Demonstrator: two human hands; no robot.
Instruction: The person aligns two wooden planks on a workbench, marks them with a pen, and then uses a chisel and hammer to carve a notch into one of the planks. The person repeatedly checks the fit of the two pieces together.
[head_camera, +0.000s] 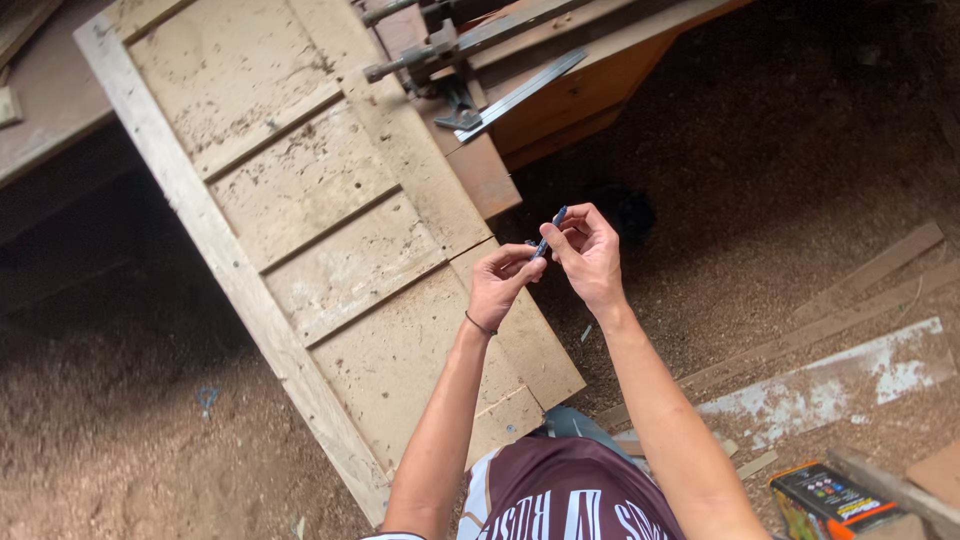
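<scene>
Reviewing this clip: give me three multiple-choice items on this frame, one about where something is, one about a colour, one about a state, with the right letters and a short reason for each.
1. Where does the pale panelled wooden door lie?
A. Under the hands, slanting from upper left down to the person's body
B. Upright against a wall
C. Leaning against the boxes at lower right

2. What colour is the small slim pen-like object held between the hands?
A. Red
B. Dark blue
C. Yellow

3. How do the hands stand?
A. Both flat on the door
B. Only one hand holds the object
C. Both raised, fingertips pinching the object

Answers:
1. A: the door lies flat across the workbench edge above the sawdust-covered floor.
2. B: it shows dark blue against the fingers.
3. C: the left hand and the right hand meet on it, above the door.
</scene>
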